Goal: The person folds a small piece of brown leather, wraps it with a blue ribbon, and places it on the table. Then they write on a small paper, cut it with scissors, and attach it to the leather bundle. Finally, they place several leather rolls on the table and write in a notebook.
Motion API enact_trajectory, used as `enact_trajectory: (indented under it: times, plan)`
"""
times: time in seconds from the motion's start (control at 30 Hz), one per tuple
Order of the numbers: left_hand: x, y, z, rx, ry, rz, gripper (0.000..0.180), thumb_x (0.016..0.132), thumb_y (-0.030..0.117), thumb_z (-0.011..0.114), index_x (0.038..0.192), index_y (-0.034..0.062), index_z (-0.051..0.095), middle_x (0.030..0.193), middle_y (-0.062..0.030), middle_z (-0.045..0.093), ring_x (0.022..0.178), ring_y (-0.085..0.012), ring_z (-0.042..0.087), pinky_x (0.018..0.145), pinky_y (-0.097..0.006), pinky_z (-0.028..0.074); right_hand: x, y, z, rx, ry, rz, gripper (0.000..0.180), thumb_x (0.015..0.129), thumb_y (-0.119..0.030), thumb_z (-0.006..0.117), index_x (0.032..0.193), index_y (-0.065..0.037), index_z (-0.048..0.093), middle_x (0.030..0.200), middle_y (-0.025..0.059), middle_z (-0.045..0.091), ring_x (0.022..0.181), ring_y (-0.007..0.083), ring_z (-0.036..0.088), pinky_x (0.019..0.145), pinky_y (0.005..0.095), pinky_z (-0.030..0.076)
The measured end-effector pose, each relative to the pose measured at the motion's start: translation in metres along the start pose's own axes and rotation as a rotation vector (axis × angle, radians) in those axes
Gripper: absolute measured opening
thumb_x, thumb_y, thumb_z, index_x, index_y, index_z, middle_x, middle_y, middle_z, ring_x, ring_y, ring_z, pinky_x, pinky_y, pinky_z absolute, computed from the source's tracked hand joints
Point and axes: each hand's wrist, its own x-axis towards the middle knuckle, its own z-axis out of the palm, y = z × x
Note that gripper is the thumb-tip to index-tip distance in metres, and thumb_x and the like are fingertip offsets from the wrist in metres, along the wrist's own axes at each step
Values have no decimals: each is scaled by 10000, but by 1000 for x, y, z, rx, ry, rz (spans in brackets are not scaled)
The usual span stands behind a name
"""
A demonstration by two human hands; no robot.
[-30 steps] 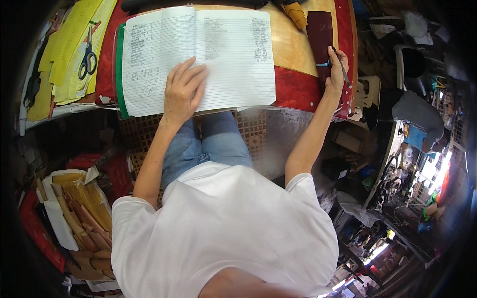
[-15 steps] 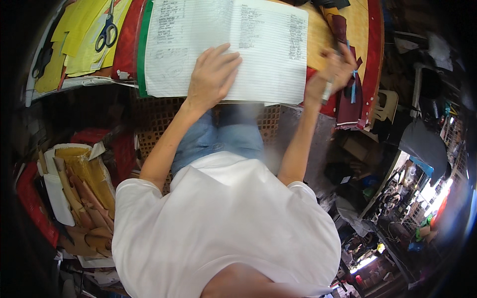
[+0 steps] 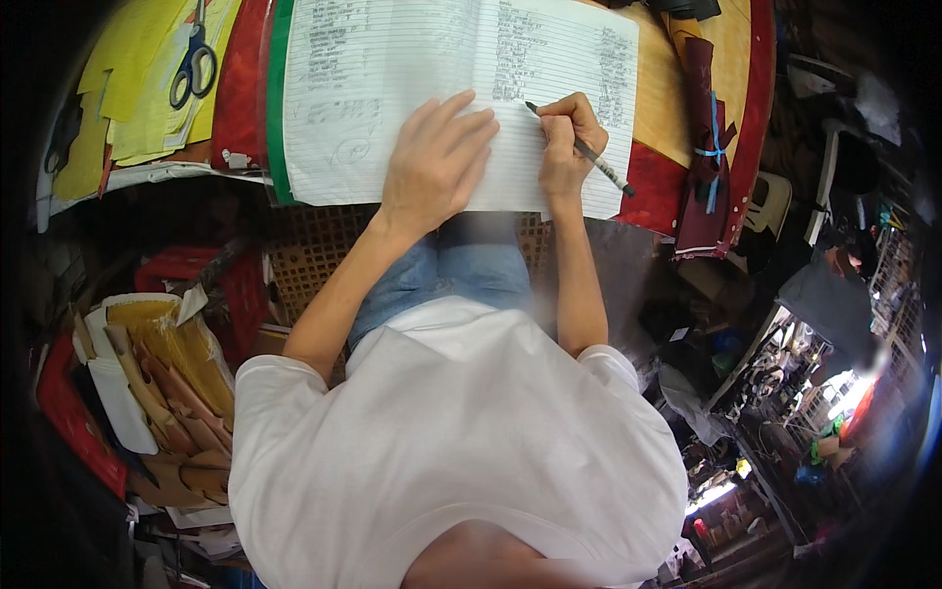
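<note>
An open lined notebook (image 3: 343,172) with handwritten columns on both pages lies in front of me on the table. My left hand (image 3: 442,157) rests flat across its middle, fingers stretched out and holding nothing. In my right hand (image 3: 572,142) is a dark marker pen (image 3: 608,169), gripped between thumb and fingers. The pen's tip points up and left at the lower end of a written column on the right page, very near or touching the paper; I cannot tell which.
Blue-handled scissors (image 3: 193,74) lie on yellow papers (image 3: 128,88) at the left. A rolled maroon piece tied with blue string (image 3: 708,152) is on the table's right side. Below left stands a bundle of brown and yellow sheets (image 3: 177,353). A green edge (image 3: 278,118) borders the notebook.
My right hand, blurred beside the maroon roll before, has come left over the right page with the pen in a writing grip. My left hand stays on the notebook.
</note>
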Motion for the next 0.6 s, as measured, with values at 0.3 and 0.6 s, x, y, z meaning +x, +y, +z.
enact_trajectory:
  times: [0.3, 0.6]
  plan:
    - [0, -1, 0, 33, -64, -46, 270, 883, 154, 661, 1147, 121, 707, 1212, 13, 660, 1277, -200, 518, 1125, -387, 295, 1, -7, 1, -223, -99, -68, 108, 804, -1, 494, 740, 16, 578, 510, 80, 493, 444, 133, 473, 449, 320, 370]
    - [-1, -1, 1, 49, -74, -45, 266, 883, 163, 663, 1142, 124, 711, 1219, 18, 661, 1282, -198, 514, 1131, -378, 284, 2, -8, -1, -208, -93, -104, 103, 797, 7, 498, 725, 13, 571, 507, 92, 495, 424, 162, 477, 444, 323, 370]
